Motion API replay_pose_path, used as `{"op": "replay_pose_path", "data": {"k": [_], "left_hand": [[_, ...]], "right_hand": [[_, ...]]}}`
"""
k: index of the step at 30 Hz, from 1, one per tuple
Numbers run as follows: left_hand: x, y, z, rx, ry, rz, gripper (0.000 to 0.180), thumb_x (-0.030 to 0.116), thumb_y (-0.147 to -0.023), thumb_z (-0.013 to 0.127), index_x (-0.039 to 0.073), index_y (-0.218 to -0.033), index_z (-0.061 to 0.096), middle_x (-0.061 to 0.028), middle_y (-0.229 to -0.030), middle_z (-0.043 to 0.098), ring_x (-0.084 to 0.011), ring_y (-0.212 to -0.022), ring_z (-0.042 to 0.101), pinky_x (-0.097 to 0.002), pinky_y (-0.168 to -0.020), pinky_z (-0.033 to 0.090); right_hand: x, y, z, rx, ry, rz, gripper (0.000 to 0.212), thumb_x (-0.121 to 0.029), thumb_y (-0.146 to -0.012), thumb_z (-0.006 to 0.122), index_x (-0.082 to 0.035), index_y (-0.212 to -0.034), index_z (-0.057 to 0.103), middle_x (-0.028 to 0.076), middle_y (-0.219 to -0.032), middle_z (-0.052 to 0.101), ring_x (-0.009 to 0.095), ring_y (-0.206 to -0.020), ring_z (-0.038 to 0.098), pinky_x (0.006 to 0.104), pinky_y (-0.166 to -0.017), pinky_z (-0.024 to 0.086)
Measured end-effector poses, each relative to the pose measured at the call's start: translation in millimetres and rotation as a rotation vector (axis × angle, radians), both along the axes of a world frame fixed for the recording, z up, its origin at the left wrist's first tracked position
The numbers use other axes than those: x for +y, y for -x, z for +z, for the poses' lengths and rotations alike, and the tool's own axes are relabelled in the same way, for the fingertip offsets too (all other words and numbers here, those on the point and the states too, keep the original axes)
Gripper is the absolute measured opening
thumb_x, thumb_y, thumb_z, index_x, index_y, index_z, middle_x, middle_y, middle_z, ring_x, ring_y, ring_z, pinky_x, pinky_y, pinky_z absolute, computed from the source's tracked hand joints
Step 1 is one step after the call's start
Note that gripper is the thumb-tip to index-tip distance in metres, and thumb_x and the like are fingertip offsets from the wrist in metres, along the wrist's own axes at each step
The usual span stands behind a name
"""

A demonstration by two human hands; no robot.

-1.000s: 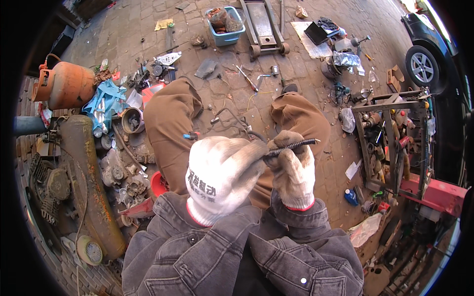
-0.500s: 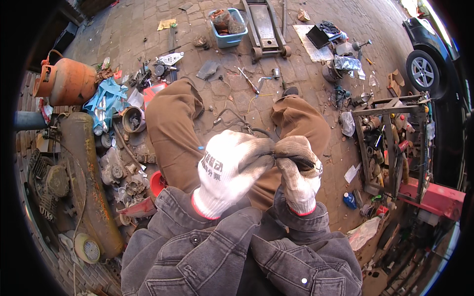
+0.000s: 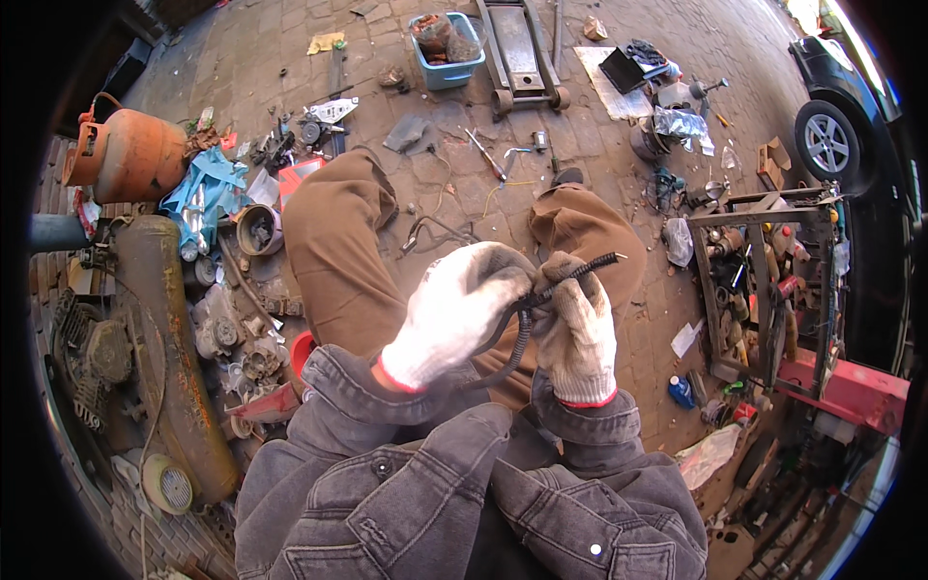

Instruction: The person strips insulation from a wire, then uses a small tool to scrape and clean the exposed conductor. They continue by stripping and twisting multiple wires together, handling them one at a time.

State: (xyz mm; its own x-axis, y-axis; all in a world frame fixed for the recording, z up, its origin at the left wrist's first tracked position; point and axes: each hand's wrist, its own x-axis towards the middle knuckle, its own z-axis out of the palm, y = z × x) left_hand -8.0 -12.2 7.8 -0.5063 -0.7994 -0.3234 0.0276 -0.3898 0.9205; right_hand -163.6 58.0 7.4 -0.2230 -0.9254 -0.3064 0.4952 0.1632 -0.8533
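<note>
Both my hands wear white knit gloves with dirty fingers, and they meet over my lap. Between them is a black corrugated wire conduit [image 3: 592, 267]; a thin wire tip pokes out of its upper right end. My left hand [image 3: 459, 304] pinches the conduit near its middle. Beside it, my right hand [image 3: 580, 333] has its fingers closed round the part leading to that end. Another stretch of the conduit loops down under my hands toward my lap. A dark cable [image 3: 435, 230] lies past my left hand, between my knees; whether it joins the conduit is hidden.
On the paving ahead lie a screwdriver [image 3: 486, 155], a blue bin [image 3: 449, 73] and a floor jack [image 3: 522, 68]. An orange gas cylinder [image 3: 145, 155] and a long rusty tank [image 3: 164, 338] stand left. At right are a metal frame [image 3: 764, 280] with clutter and a dark car [image 3: 870, 184].
The conduit's end now sticks out up and right past my right hand, and a loop shows below. My left hand has turned, its glove's back tilting away; the cable between my knees has shifted left.
</note>
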Motion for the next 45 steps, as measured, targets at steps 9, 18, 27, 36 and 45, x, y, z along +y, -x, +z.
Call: {"op": "replay_pose_path", "data": {"k": [9, 18, 27, 36, 45], "left_hand": [[1, -1, 3, -0.222, 0.563, 0.013, 0.02, 0.01, -0.081, 0.072, 0.001, -0.099, 0.072, -0.0112, -0.095, 0.072, -0.0236, -0.089, 0.069, -0.0347, -0.081, 0.053], [1, 7, -3, -0.441, 1.009, 0.14, 0.017, 0.018, -0.081, 0.073, 0.008, -0.095, 0.07, -0.011, -0.092, 0.067, -0.0323, -0.086, 0.064, -0.0414, -0.076, 0.052], [-13, 6, -20, -0.2, 0.198, -0.032, 0.023, 0.016, -0.084, 0.068, 0.0, -0.1, 0.069, -0.0083, -0.084, 0.069, -0.0143, -0.078, 0.063, -0.0307, -0.077, 0.052], [-28, 11, -53, 0.073, -0.129, -0.26, 0.028, 0.022, -0.094, 0.066, -0.002, -0.11, 0.07, -0.0021, -0.096, 0.07, -0.0076, -0.085, 0.06, -0.0259, -0.075, 0.049], [2, 5, -49, -0.148, 0.12, 0.039, 0.032, 0.013, -0.096, 0.059, 0.001, -0.126, 0.064, -0.006, -0.115, 0.07, -0.0146, -0.1, 0.065, -0.0302, -0.09, 0.053]], "right_hand": [[-3, 2, -7, 0.134, -0.027, -0.042, 0.03, -0.014, -0.099, 0.065, 0.001, -0.125, 0.062, 0.003, -0.111, 0.066, 0.013, -0.099, 0.062, 0.0304, -0.088, 0.051], [-2, -12, 0, 0.318, 0.092, -0.077, 0.024, -0.01, -0.098, 0.065, 0.004, -0.118, 0.065, 0.01, -0.113, 0.068, 0.015, -0.1, 0.064, 0.0307, -0.089, 0.053], [-2, 12, -14, 0.441, 0.042, 0.143, 0.024, -0.009, -0.095, 0.064, 0.002, -0.117, 0.065, 0.01, -0.111, 0.069, 0.017, -0.097, 0.065, 0.0319, -0.086, 0.053], [0, 40, -47, -0.091, 0.09, 0.186, 0.025, -0.015, -0.1, 0.064, -0.001, -0.12, 0.064, 0.003, -0.112, 0.067, 0.011, -0.093, 0.062, 0.0266, -0.081, 0.051], [1, 36, -62, -0.502, 0.106, -0.028, 0.033, -0.014, -0.1, 0.067, -0.006, -0.131, 0.06, 0.005, -0.119, 0.067, 0.016, -0.105, 0.065, 0.0323, -0.089, 0.055]]}}
